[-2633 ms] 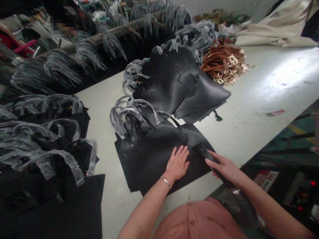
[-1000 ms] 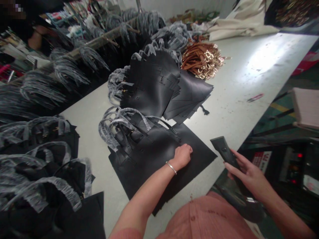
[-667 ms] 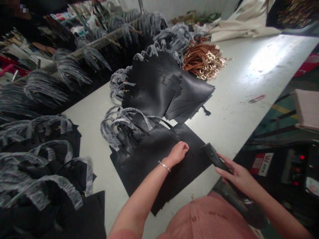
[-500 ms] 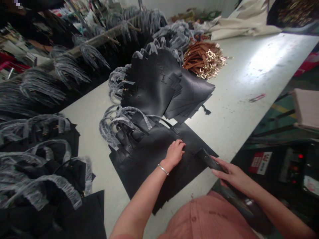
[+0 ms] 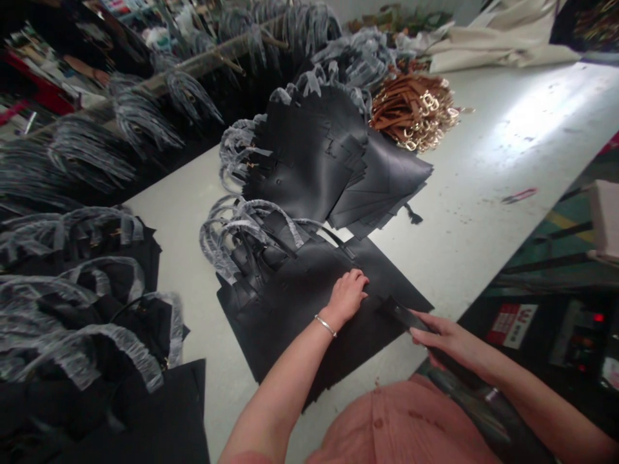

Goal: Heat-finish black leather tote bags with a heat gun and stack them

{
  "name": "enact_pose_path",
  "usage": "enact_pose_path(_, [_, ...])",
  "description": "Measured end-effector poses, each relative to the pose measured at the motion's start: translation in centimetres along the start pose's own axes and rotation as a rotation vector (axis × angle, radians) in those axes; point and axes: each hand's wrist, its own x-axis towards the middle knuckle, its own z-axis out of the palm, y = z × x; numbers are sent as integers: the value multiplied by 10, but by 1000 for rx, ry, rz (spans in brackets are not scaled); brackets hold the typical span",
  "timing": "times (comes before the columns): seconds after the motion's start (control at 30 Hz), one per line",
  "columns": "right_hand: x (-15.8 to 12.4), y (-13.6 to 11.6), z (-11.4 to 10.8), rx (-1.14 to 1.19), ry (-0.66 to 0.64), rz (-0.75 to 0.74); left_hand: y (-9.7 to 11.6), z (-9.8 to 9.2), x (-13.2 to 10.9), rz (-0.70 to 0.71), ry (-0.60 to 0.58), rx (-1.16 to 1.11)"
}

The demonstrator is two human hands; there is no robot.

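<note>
Right grip (image 5: 442, 335), clamped on a black hand tool (image 5: 403, 316), has returned to the black leather panel (image 5: 290, 309) at centre frame, left hand (image 5: 348, 296) curled, pressing it flat.

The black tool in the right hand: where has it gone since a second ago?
The right hand brought the black tool down from the table edge onto the black leather panel. The left hand stayed pressed there, fingers curled.
</note>
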Motion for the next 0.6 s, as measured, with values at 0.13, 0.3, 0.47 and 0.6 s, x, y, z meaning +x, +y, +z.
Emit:
enact_pose_path(0.13, [6,-6,1,1,101,-51,-1,1,1,9,-1,-4])
enact_pose_path(0.3, [2,-17,-6,-22,255,-91,-2,1,1,6,21,3])
enact_pose_path(0.47, [-6,-20,-5,-64,137,-24,-3,2,2,4,4,-2])
enact_pose_path(0.6, [1,-20,-5,-143,124,-26,-5,4,2,22,19,5])
